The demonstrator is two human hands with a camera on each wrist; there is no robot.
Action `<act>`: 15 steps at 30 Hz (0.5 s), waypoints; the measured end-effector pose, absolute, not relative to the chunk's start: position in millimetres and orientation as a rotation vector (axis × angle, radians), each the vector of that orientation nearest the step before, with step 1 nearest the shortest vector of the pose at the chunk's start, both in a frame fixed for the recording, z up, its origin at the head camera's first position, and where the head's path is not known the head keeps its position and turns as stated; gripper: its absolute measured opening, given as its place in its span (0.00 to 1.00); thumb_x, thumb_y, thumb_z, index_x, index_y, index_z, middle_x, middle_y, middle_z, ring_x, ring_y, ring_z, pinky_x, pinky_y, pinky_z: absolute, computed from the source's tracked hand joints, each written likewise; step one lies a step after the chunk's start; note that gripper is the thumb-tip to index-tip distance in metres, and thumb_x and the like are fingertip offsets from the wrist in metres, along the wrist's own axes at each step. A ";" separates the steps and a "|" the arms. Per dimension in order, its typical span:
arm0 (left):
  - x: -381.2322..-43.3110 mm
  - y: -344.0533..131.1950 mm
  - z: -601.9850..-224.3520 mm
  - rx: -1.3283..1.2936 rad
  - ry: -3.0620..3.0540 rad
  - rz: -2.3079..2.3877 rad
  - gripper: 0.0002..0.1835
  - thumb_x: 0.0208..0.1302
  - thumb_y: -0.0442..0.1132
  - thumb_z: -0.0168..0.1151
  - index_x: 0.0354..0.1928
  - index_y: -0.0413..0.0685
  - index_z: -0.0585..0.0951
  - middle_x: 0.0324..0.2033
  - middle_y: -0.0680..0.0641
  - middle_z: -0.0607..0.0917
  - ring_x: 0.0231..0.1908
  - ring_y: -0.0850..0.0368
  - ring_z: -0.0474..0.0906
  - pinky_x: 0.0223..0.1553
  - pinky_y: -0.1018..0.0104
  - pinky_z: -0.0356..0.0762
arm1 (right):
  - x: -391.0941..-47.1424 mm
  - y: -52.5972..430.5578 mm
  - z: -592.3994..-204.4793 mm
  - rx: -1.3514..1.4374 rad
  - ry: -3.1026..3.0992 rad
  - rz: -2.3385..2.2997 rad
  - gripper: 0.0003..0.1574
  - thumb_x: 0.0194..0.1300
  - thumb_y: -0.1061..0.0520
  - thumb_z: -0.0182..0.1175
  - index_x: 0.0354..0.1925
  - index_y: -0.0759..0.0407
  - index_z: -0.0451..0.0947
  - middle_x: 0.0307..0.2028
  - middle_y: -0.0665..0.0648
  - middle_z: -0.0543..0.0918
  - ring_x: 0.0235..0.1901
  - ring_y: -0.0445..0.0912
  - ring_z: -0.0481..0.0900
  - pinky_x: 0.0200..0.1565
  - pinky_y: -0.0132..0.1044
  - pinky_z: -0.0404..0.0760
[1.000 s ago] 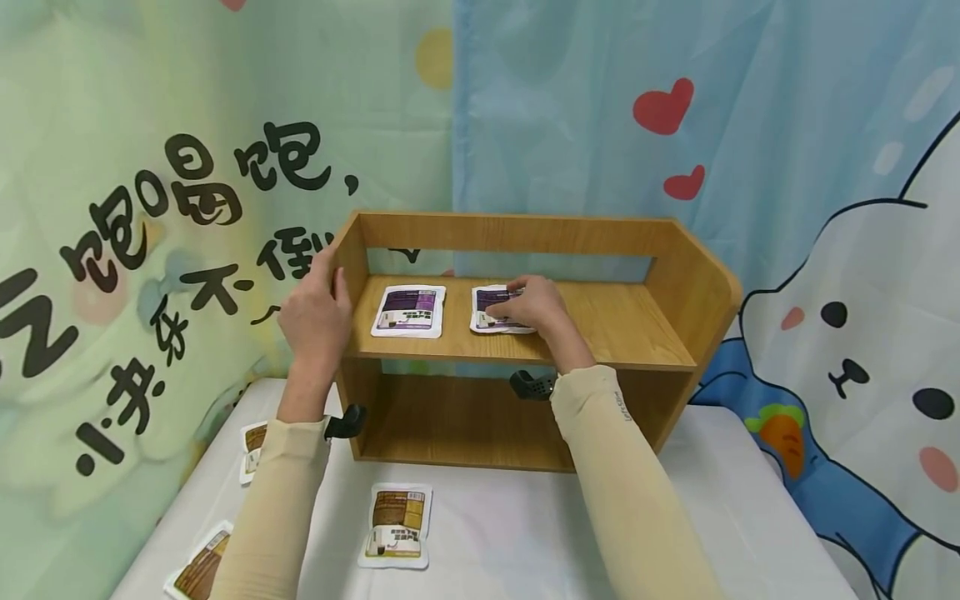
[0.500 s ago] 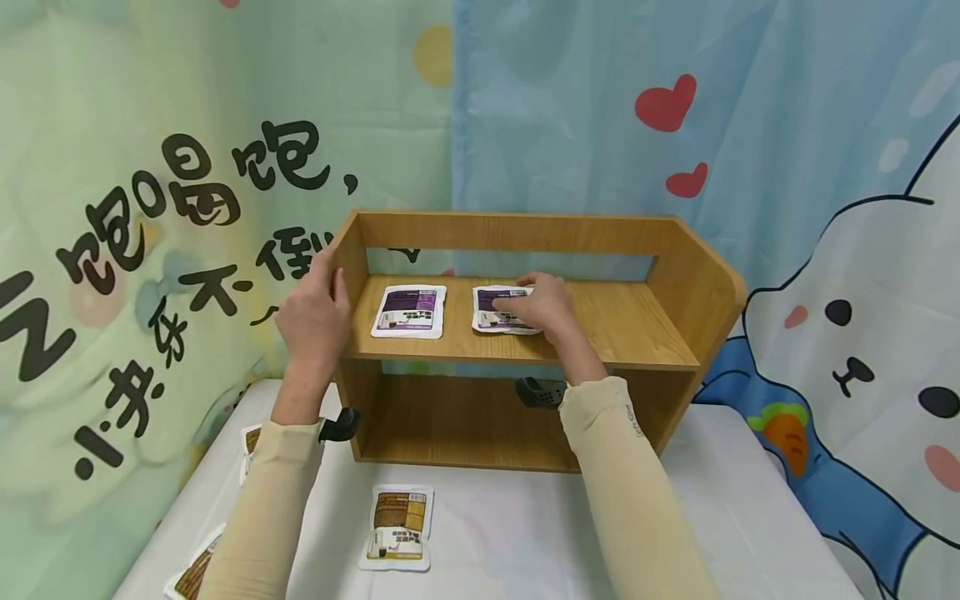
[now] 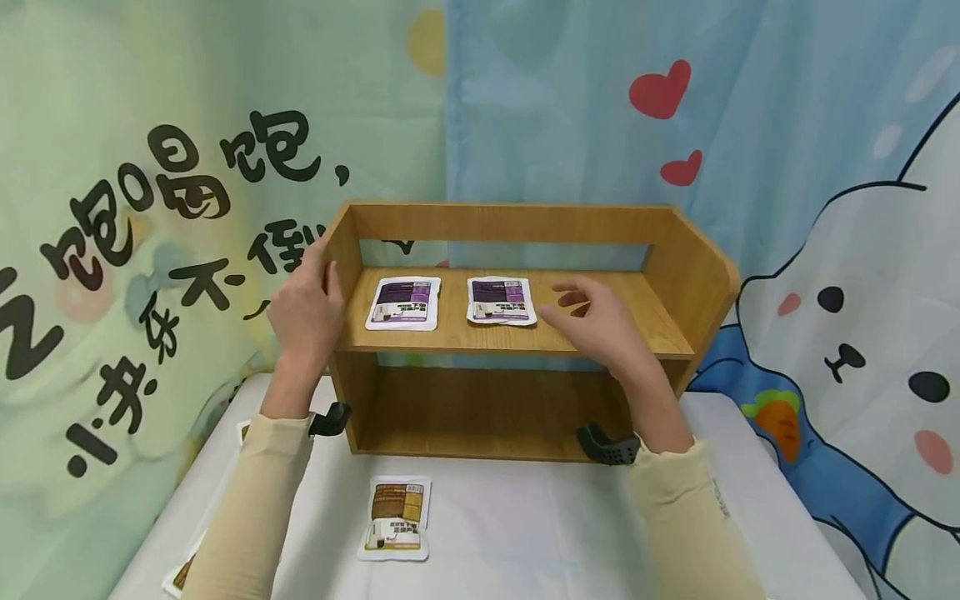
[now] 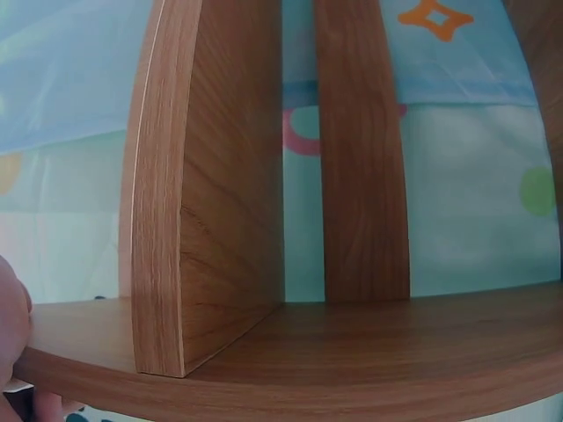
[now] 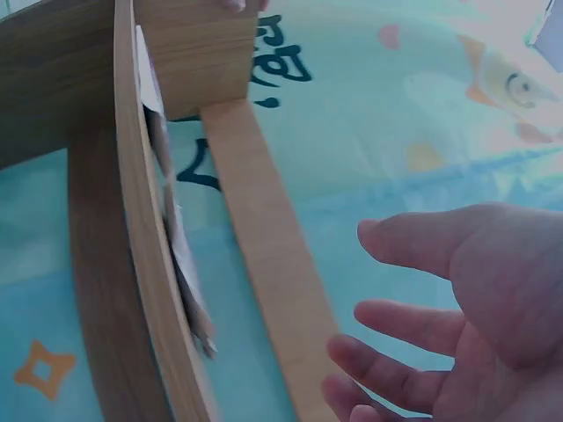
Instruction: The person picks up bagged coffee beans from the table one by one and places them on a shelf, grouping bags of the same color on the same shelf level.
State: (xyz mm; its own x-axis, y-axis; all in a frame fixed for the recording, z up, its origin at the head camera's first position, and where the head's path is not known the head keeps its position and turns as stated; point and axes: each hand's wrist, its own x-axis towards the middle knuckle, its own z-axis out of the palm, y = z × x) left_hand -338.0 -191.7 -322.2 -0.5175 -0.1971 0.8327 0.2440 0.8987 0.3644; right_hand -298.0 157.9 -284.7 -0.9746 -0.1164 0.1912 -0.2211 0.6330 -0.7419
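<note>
A two-tier wooden shelf (image 3: 517, 222) stands on the white table. My left hand (image 3: 306, 312) grips the edge of its left side panel; in the left wrist view only a sliver of that hand (image 4: 10, 321) shows. Two purple-and-white pouches lie flat on the upper board: the left pouch (image 3: 403, 304) and, a short gap away, the right pouch (image 3: 500, 301). Just right of the second one hovers my right hand (image 3: 600, 325), holding nothing. Its fingers are loosely bent and apart in the right wrist view, where the hand (image 5: 493, 299) is clear of the board.
A brown-and-white pouch (image 3: 396, 518) lies on the table (image 3: 517, 533) in front of the shelf. Further brown pouches, one of them a pouch (image 3: 178, 577) at the left edge, are mostly hidden by my left sleeve. Printed curtains hang behind.
My right hand has let go of the right purple pouch and moved right and slightly toward me. The pouch stays on the upper board. My left hand keeps its hold on the side panel.
</note>
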 end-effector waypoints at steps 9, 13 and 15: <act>-337.0 -188.7 -325.4 -0.042 -2.072 -0.554 0.17 0.73 0.43 0.52 0.60 0.48 0.75 0.39 0.38 0.86 0.29 0.39 0.83 0.18 0.49 0.72 | -240.6 209.9 -293.3 0.208 -2.754 1.120 0.36 0.68 0.42 0.59 0.66 0.58 0.67 0.50 0.64 0.76 0.48 0.57 0.72 0.42 0.46 0.75; -334.0 -189.3 -323.0 -0.032 -2.062 -0.566 0.17 0.73 0.42 0.53 0.60 0.47 0.75 0.41 0.38 0.86 0.30 0.39 0.83 0.20 0.49 0.72 | -220.9 232.6 -300.0 0.207 -2.746 1.045 0.37 0.68 0.42 0.59 0.66 0.60 0.66 0.46 0.62 0.78 0.45 0.55 0.73 0.38 0.40 0.75; -332.0 -189.7 -322.0 -0.034 -2.063 -0.571 0.17 0.73 0.42 0.53 0.60 0.47 0.75 0.41 0.38 0.86 0.30 0.39 0.83 0.20 0.49 0.73 | -210.4 244.1 -305.3 0.181 -2.748 1.031 0.37 0.69 0.42 0.58 0.66 0.62 0.66 0.46 0.63 0.77 0.45 0.55 0.72 0.35 0.38 0.76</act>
State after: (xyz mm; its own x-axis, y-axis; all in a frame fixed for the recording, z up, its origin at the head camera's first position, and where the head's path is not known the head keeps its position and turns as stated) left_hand -332.0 -189.7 -322.0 -0.5390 -0.2012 0.8179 0.2480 0.8901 0.3824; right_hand -210.4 244.1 -305.3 -0.9725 -0.0440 0.2288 -0.1836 0.7491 -0.6365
